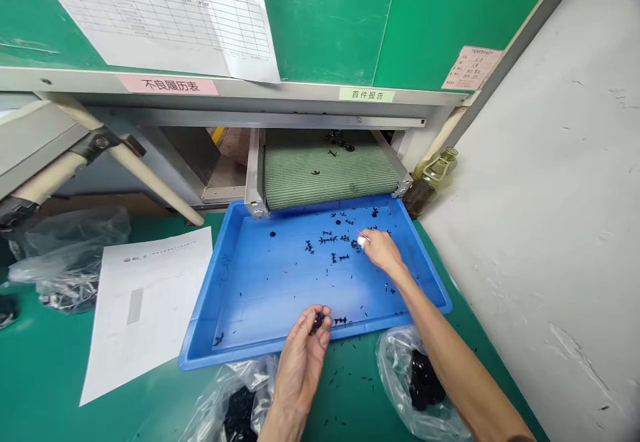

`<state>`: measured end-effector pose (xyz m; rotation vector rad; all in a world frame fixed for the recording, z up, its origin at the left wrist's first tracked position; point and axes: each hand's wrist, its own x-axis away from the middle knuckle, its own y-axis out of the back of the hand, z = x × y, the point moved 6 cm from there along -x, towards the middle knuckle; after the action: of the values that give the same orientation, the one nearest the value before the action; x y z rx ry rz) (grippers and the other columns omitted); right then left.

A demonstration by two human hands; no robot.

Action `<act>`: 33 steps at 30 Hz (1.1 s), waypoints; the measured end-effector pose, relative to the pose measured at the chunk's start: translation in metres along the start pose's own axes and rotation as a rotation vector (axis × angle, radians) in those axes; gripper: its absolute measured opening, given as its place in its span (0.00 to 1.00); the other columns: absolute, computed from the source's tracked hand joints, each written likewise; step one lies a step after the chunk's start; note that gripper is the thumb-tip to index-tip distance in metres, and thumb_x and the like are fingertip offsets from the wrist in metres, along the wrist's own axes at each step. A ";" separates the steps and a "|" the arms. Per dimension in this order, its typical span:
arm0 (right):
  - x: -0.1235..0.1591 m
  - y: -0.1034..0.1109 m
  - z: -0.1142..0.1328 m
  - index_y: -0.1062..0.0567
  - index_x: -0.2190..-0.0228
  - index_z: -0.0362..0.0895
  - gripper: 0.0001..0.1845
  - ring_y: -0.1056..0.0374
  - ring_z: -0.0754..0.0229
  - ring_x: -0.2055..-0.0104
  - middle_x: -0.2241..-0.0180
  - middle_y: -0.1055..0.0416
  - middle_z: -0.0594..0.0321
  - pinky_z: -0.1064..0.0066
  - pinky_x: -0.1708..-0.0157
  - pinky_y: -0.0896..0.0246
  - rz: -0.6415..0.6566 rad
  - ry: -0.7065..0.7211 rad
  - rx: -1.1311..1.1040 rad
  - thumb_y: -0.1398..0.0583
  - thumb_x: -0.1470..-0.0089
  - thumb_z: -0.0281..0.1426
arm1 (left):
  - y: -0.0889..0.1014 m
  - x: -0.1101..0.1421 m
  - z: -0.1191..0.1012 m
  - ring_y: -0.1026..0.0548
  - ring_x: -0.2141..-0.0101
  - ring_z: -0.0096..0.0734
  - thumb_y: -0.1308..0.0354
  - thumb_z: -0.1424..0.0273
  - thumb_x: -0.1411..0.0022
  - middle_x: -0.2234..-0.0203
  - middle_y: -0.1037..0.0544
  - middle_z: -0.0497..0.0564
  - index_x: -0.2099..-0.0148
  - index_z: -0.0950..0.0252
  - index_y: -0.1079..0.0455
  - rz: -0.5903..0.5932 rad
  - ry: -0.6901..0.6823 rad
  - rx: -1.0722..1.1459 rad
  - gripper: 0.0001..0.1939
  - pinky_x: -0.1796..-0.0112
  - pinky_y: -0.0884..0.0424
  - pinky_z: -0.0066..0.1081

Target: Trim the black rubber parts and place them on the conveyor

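Small black plastic parts (pixel 327 239) are lying scattered across a shallow blue plastic tray (pixel 250 352) at the centre of the frame, with more spilling onto the green counter (pixel 40 362) near the bottom. The left hand (pixel 300 362) is hovering over the tray's lower edge, its fingers curling together and clamping a small clump of the parts. The right hand (pixel 380 250) is reaching into the tray's upper right area, its fingertips drawn together on a small white wad (pixel 361 241), right beside a cluster of parts. Working with the fingertips seems to suit pieces this small. A green woven mesh conveyor belt (pixel 330 175) is ending just above the tray, while two clear plastic bags (pixel 425 382) of black parts are sitting below it.
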<state>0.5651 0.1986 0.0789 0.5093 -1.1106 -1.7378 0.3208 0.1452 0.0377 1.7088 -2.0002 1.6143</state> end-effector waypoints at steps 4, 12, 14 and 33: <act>-0.059 -0.030 0.019 0.29 0.55 0.41 0.13 0.31 0.57 0.57 0.56 0.29 0.57 0.61 0.58 0.35 0.030 -0.014 0.049 0.44 0.40 0.33 | -0.001 0.000 -0.002 0.26 0.73 0.26 0.40 0.74 0.42 0.71 0.26 0.52 0.70 0.68 0.29 -0.002 0.018 0.058 0.04 0.78 0.29 0.21; -0.071 -0.042 0.041 0.27 0.59 0.40 0.10 0.31 0.60 0.61 0.60 0.28 0.59 0.64 0.61 0.34 0.106 0.039 -0.038 0.42 0.41 0.33 | 0.010 -0.001 -0.017 0.24 0.70 0.26 0.38 0.79 0.44 0.67 0.23 0.55 0.60 0.70 0.26 -0.124 0.001 -0.028 0.08 0.72 0.26 0.21; -0.046 -0.036 0.054 0.26 0.63 0.41 0.07 0.32 0.62 0.67 0.67 0.27 0.63 0.70 0.66 0.37 0.138 0.106 -0.097 0.43 0.43 0.29 | 0.004 -0.004 -0.021 0.25 0.70 0.25 0.36 0.77 0.45 0.66 0.23 0.56 0.58 0.70 0.26 -0.087 -0.033 -0.041 0.10 0.74 0.29 0.19; 0.199 -0.013 0.083 0.43 0.42 0.44 0.27 0.30 0.55 0.58 0.55 0.29 0.54 0.65 0.60 0.37 0.042 0.406 -0.058 0.55 0.43 0.22 | -0.005 0.050 -0.019 0.38 0.77 0.19 0.31 0.66 0.51 0.74 0.29 0.50 0.60 0.72 0.25 0.252 -0.112 -0.201 0.18 0.79 0.43 0.19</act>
<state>0.4101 0.0605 0.1378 0.7579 -0.7742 -1.5370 0.2949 0.1253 0.0798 1.5599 -2.4224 1.3459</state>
